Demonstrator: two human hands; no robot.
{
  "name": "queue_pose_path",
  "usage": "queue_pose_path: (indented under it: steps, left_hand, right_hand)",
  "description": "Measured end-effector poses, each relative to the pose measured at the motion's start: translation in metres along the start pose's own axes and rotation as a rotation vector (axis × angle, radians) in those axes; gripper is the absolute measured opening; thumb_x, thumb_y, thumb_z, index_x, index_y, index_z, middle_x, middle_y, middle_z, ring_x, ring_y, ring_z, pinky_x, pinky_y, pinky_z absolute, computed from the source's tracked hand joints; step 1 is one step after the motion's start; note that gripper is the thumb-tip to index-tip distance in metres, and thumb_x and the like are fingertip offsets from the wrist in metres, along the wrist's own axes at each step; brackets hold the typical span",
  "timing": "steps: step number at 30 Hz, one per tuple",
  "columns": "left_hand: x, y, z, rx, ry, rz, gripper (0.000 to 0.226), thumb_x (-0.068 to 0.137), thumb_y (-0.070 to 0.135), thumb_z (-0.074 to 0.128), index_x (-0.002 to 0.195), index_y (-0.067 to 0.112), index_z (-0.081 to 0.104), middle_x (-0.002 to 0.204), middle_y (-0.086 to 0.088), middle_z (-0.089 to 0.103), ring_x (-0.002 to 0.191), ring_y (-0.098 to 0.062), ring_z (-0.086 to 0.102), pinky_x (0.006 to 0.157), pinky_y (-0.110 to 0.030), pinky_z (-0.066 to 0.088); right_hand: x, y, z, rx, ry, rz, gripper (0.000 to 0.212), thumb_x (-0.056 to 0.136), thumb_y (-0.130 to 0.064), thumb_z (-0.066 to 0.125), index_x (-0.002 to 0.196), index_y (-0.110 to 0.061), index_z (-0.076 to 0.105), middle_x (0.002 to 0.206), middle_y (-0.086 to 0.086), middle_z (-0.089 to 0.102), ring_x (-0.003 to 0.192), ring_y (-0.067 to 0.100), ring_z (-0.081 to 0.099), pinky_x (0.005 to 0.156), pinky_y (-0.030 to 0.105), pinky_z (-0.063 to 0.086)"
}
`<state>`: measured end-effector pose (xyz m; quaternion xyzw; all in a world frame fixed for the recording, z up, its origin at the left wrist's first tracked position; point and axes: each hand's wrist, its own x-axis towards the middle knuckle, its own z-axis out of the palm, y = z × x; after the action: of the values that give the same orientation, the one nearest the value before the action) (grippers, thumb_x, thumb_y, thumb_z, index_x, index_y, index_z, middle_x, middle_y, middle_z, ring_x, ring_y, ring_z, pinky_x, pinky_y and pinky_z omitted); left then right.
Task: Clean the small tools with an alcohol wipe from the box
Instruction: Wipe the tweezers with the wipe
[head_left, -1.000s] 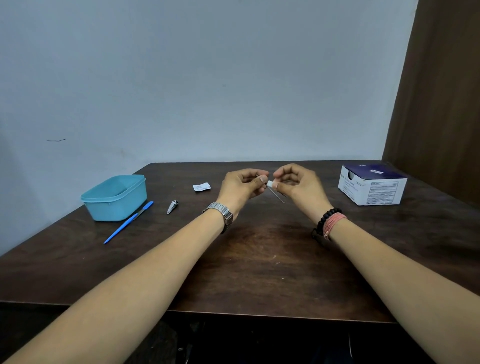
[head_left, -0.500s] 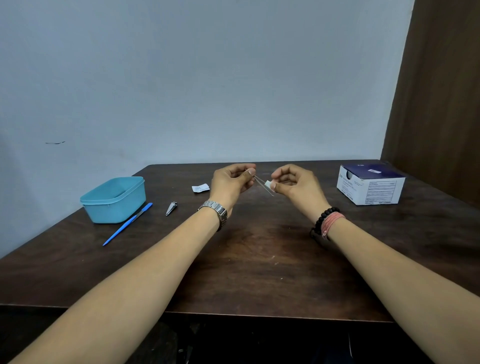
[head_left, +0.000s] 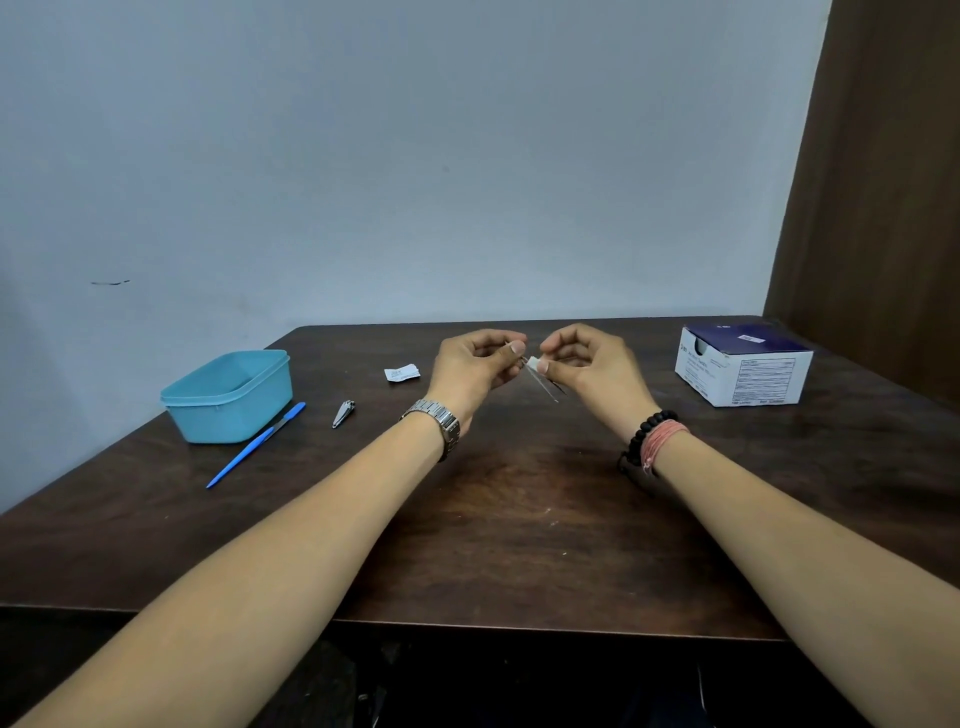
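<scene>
Above the middle of the dark wooden table (head_left: 519, 519), my left hand (head_left: 475, 369) pinches the upper end of thin metal tweezers (head_left: 545, 387), whose tips slant down to the right. My right hand (head_left: 587, 364) pinches a small white alcohol wipe (head_left: 535, 361) folded around the tweezers close to the left fingertips. A metal nail clipper (head_left: 343, 414) and a blue-handled tool (head_left: 257, 444) lie on the table to the left. The white and dark blue wipe box (head_left: 743, 371) stands at the right.
A teal plastic container (head_left: 228, 397) sits at the left, beside the blue-handled tool. A torn white wipe wrapper (head_left: 401, 372) lies behind the left hand. A pale wall runs behind the table and a brown panel (head_left: 883, 208) stands at the right.
The hands drew apart half a second ago, so the wipe slid down the tweezers. Now they are close again, with the wipe back near the left fingertips.
</scene>
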<state>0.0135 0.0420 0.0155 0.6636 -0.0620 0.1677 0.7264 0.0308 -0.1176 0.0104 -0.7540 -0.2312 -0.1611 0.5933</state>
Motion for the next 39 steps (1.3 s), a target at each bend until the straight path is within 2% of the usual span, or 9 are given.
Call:
queue_pose_path:
  steps: [4, 8, 13, 17, 21, 28, 35, 39]
  left_hand:
    - [0.006, 0.002, -0.007, -0.051, 0.095, 0.015, 0.007, 0.087, 0.002, 0.066, 0.089, 0.007, 0.071, 0.081, -0.005, 0.066, 0.072, -0.01, 0.063, 0.07, -0.019, 0.055]
    - [0.001, 0.0, -0.002, -0.009, 0.031, 0.011, 0.008, 0.088, 0.003, 0.066, 0.087, 0.009, 0.071, 0.077, -0.005, 0.066, 0.07, -0.012, 0.062, 0.072, -0.022, 0.057]
    - [-0.004, -0.003, 0.006, 0.05, -0.035, 0.001, 0.006, 0.087, 0.004, 0.067, 0.088, 0.008, 0.071, 0.078, -0.007, 0.068, 0.064, -0.009, 0.062, 0.072, -0.021, 0.057]
    - [0.0, -0.001, 0.0, -0.008, 0.03, 0.011, 0.007, 0.087, 0.003, 0.067, 0.086, 0.009, 0.071, 0.077, -0.005, 0.067, 0.068, -0.012, 0.062, 0.07, -0.021, 0.056]
    - [0.007, 0.002, -0.009, -0.091, 0.132, 0.027, 0.006, 0.088, 0.003, 0.066, 0.087, 0.008, 0.07, 0.08, -0.005, 0.066, 0.07, -0.011, 0.062, 0.071, -0.02, 0.056]
    - [0.0, -0.005, 0.003, -0.007, 0.007, 0.017, 0.008, 0.088, 0.003, 0.066, 0.085, 0.009, 0.07, 0.075, -0.005, 0.066, 0.067, -0.013, 0.061, 0.072, -0.022, 0.057]
    - [0.008, 0.0, -0.008, -0.061, 0.135, 0.062, 0.008, 0.088, 0.002, 0.065, 0.088, 0.009, 0.07, 0.081, -0.006, 0.065, 0.073, -0.011, 0.063, 0.072, -0.02, 0.056]
    - [0.005, -0.002, -0.004, -0.015, 0.105, 0.077, 0.007, 0.088, 0.002, 0.066, 0.09, 0.008, 0.07, 0.082, -0.006, 0.066, 0.072, -0.01, 0.064, 0.071, -0.02, 0.056]
  right_hand:
    - [0.0, 0.002, -0.002, 0.006, -0.008, 0.024, 0.018, 0.078, -0.009, 0.077, 0.081, -0.022, 0.066, 0.08, -0.003, 0.069, 0.071, 0.005, 0.063, 0.071, 0.018, 0.051]
    - [0.0, 0.003, -0.001, -0.003, -0.013, 0.01, 0.018, 0.078, -0.01, 0.077, 0.081, -0.023, 0.066, 0.081, -0.003, 0.071, 0.072, 0.006, 0.064, 0.074, 0.023, 0.054]
    - [0.001, 0.004, -0.001, -0.005, -0.002, -0.01, 0.018, 0.078, -0.011, 0.078, 0.08, -0.024, 0.066, 0.085, -0.002, 0.072, 0.075, 0.005, 0.065, 0.074, 0.02, 0.053]
    - [0.002, 0.005, 0.0, -0.001, -0.009, -0.004, 0.017, 0.078, -0.01, 0.078, 0.081, -0.022, 0.066, 0.082, -0.006, 0.07, 0.073, 0.004, 0.063, 0.075, 0.019, 0.052]
    - [0.002, 0.006, -0.001, 0.012, -0.01, 0.016, 0.019, 0.078, -0.008, 0.077, 0.08, -0.023, 0.066, 0.08, -0.002, 0.069, 0.07, 0.005, 0.062, 0.073, 0.019, 0.05]
    - [0.003, 0.007, -0.001, -0.006, -0.017, 0.008, 0.016, 0.078, -0.012, 0.078, 0.083, -0.023, 0.067, 0.083, -0.004, 0.072, 0.073, 0.005, 0.064, 0.072, 0.02, 0.051]
    - [0.002, 0.007, 0.0, 0.018, -0.028, 0.026, 0.019, 0.078, -0.008, 0.077, 0.081, -0.022, 0.066, 0.082, 0.002, 0.071, 0.07, 0.006, 0.063, 0.07, 0.017, 0.05]
    - [0.002, 0.007, 0.0, 0.029, -0.036, 0.028, 0.017, 0.078, -0.007, 0.076, 0.082, -0.021, 0.066, 0.08, 0.003, 0.072, 0.069, 0.009, 0.066, 0.069, 0.018, 0.051]
